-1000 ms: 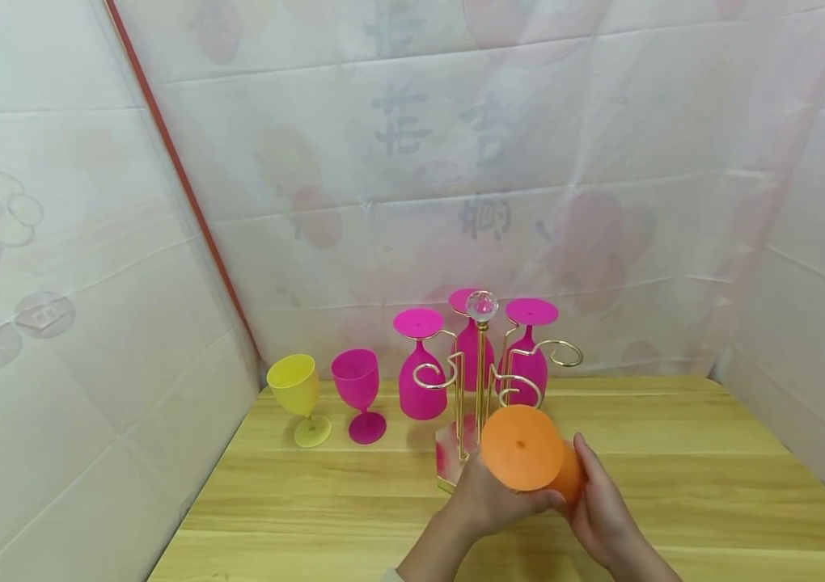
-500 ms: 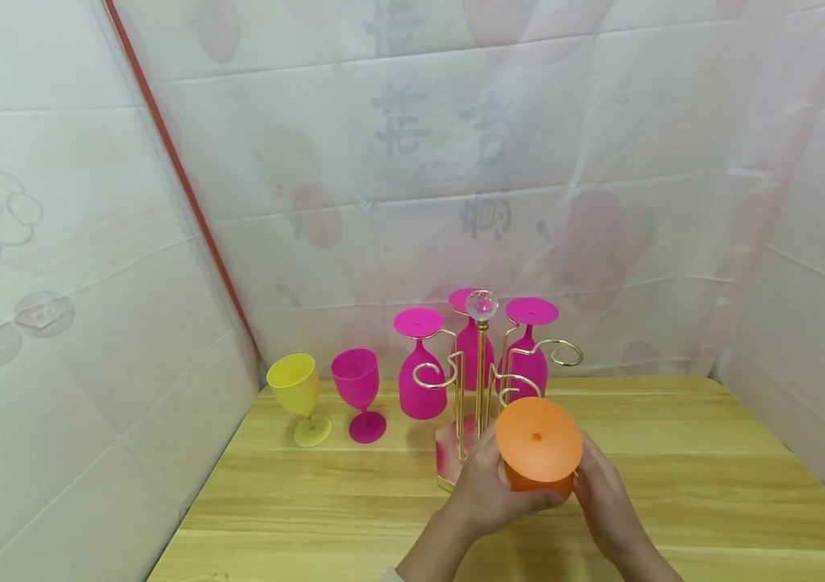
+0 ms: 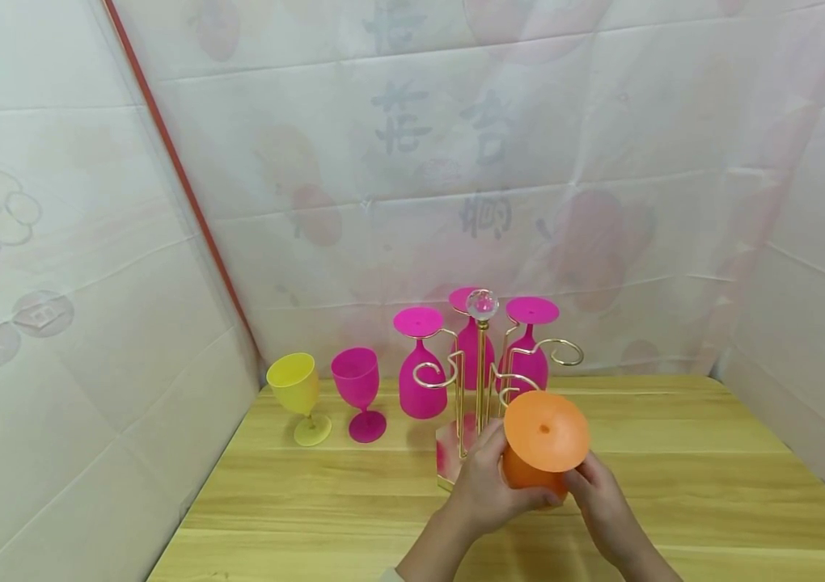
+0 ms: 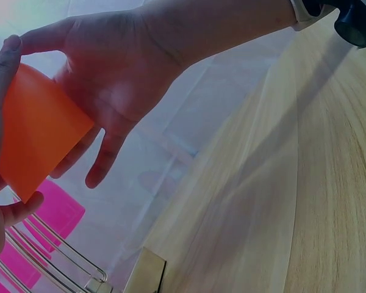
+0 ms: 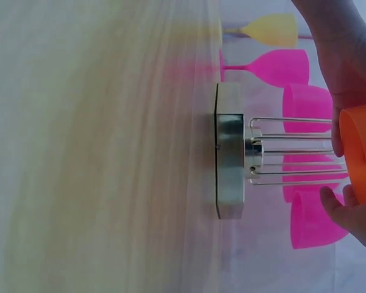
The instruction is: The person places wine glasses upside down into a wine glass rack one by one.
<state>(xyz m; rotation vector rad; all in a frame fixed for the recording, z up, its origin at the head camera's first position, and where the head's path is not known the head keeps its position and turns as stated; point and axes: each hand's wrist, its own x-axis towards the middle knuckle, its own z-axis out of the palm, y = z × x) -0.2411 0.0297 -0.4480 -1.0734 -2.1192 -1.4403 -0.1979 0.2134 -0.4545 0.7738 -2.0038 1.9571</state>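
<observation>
Head: orange cup [image 3: 547, 444] upside down near gold rack [image 3: 482, 364]; left hand [image 3: 487, 485] curled round it, right hand [image 3: 603, 508] gripping other side. Left wrist: cup between both hands, rack's bars below. Right wrist: cup above table [image 5: 97, 152], pink cups [image 5: 317, 221] beyond.

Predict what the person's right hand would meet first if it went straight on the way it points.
The right hand would first press into the orange, plastic-looking stemmed goblet it touches; beyond that, probably the gold metal-wire rack, though depth is unclear.
</observation>
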